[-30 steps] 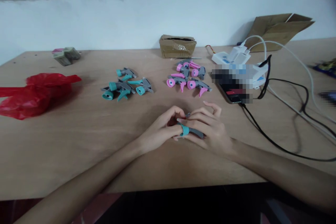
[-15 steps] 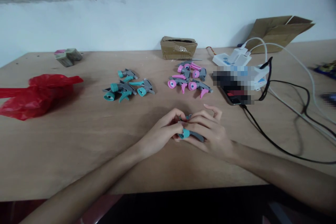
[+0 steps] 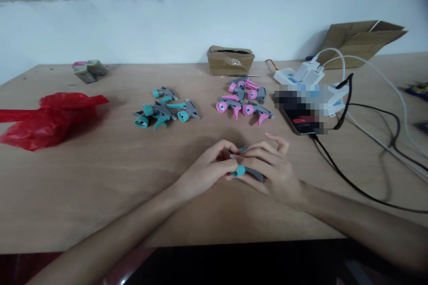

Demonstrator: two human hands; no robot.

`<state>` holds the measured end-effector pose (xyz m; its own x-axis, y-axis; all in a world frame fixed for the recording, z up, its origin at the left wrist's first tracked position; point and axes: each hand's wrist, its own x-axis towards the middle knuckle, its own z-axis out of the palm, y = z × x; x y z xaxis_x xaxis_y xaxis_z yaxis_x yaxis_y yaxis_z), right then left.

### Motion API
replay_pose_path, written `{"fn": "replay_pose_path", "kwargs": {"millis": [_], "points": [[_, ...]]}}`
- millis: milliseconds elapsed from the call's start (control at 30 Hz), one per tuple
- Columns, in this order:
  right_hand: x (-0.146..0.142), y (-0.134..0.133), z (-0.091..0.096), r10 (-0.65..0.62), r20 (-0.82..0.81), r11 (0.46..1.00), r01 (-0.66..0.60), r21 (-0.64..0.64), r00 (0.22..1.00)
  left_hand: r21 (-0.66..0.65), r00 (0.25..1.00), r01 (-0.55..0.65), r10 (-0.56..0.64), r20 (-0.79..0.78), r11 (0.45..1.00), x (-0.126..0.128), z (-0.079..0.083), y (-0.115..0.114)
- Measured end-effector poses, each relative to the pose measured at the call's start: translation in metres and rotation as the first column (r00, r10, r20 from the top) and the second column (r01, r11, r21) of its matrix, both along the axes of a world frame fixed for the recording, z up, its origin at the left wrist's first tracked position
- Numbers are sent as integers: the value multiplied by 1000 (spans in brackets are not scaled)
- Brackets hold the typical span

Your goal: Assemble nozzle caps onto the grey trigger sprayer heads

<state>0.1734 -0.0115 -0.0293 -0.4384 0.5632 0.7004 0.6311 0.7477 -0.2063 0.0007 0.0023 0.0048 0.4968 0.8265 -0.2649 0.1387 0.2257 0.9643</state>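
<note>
Between my hands, low over the near middle of the table, is a teal and grey trigger spray head (image 3: 238,170), partly hidden by fingers. My left hand (image 3: 214,160) grips it from the left, thumb against the teal collar. From the right, my right hand (image 3: 270,164) is wrapped over its grey body, with the little finger raised. Beyond my hands lie two groups of similar spray heads. The teal and grey group (image 3: 160,111) is left of centre, and the pink and grey group (image 3: 239,98) lies farther right.
A red plastic bag (image 3: 50,120) lies at the left, with a small block-like object (image 3: 89,71) behind it. A cardboard box (image 3: 230,61) stands by the wall. On the right are a phone (image 3: 299,122), white chargers (image 3: 306,71), cables (image 3: 347,187) and a brown paper bag (image 3: 357,44).
The whole view has shifted slightly, so things appear a little farther right. Both hands keep hold of the spray head, with almost no change in their grip.
</note>
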Motion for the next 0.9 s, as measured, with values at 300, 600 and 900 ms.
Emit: {"fn": "replay_pose_path", "kwargs": {"millis": [300,600,900], "points": [[3,6,0,-89,16,994,87,61,996,474,919,-43,220,-326,880,-3,-9,-7],[0,5,2,-122,57,993,121,15,991,601,844,44,292,-450,798,-2,-3,-12],[15,9,10,-162,-227,974,118,-195,960,354,942,-274,323,-87,894,-22,5,18]]}}
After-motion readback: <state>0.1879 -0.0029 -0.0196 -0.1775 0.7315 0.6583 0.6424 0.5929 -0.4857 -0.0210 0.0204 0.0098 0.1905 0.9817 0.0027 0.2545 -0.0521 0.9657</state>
